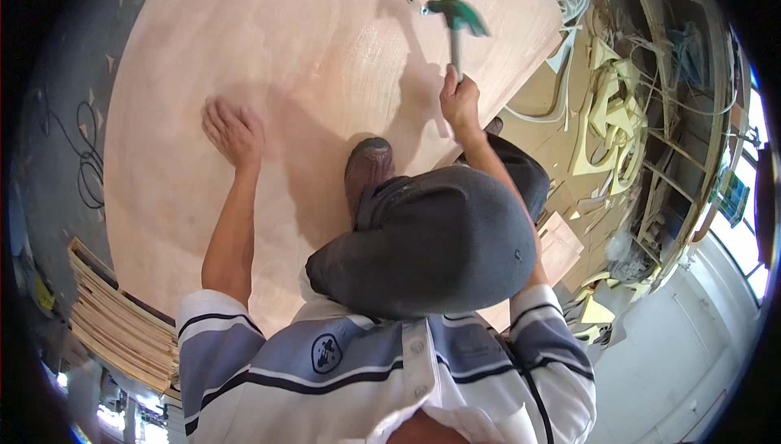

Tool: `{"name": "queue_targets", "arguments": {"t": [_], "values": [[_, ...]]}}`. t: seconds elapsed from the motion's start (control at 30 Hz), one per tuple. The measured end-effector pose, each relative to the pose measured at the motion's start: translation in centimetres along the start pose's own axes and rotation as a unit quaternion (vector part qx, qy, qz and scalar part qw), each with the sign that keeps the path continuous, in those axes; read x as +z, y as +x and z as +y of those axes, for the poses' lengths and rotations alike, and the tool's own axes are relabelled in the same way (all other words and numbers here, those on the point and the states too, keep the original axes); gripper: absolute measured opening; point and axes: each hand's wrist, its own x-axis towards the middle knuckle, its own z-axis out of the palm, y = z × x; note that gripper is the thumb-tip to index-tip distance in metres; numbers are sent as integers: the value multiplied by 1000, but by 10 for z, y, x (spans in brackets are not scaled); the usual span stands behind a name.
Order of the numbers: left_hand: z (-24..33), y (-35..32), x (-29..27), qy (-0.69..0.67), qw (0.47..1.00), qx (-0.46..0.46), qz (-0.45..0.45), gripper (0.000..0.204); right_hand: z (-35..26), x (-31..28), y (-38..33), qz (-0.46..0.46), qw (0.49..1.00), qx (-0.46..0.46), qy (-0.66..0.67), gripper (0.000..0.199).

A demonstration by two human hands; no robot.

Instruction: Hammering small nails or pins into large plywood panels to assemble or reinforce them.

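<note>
A large sheet of pale plywood (pixel 268 45) lies flat in front of me. My left hand (pixel 233 130) rests on it palm down, fingers spread, holding nothing. My right hand (pixel 460 101) grips the handle of a hammer (pixel 458 21) with a green head, raised over the sheet's far right part and blurred. A small metal piece (pixel 424 10) lies on the wood just left of the hammer head. My bent knee in dark trousers (pixel 431 241) and a brown shoe (pixel 368 166) are on the sheet.
A stack of thin boards (pixel 122 322) sits at lower left. A black cable (pixel 85 151) coils on the grey floor at left. Offcuts, pale cut-out shapes (pixel 610 127) and a curved wooden frame (pixel 691 119) crowd the right side.
</note>
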Motion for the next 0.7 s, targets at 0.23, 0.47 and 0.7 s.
{"name": "queue_targets", "arguments": {"t": [0.23,0.47,0.7], "values": [[1,1,-1,-6,1000,-5,26,51,-138,-137,66,-10,966,133,221,50],[-4,-4,1,12,1000,-3,0,53,-149,-131,81,210,934,-124,260,41],[6,1,3,-10,1000,14,8,49,-24,-45,19,-109,953,241,147,53]]}}
